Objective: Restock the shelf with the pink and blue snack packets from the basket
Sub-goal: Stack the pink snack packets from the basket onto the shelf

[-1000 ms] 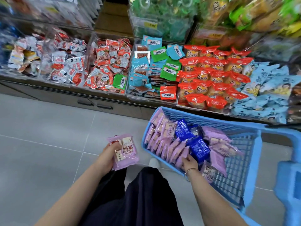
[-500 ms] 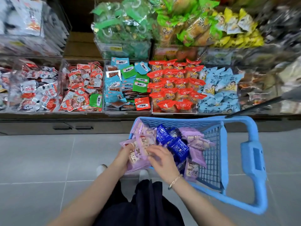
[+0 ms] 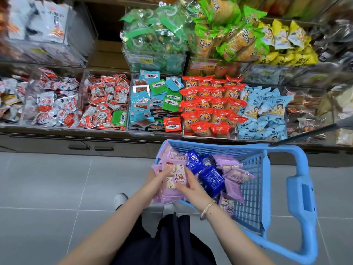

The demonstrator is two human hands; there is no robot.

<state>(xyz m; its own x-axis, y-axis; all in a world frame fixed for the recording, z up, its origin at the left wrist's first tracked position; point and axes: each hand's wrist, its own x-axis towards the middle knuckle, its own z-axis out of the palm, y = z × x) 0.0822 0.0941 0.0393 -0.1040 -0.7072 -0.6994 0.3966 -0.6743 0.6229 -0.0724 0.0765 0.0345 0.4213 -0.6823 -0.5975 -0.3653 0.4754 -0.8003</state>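
Both hands (image 3: 188, 183) grasping pink packets (image 3: 176, 177) over basket (image 3: 252, 188); light, crinkly, slippery; pinch stack edges.

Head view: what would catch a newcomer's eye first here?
The left hand and right hand grip a stack of pink packets at the near-left corner of the bright blue basket. Behind it, shelf bins brim with colourful snacks, red packets in the middle.

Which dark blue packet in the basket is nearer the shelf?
The dark blue packet at the back, past the held pink packets; the other dark blue packet lies nearer the person, beside the right hand.
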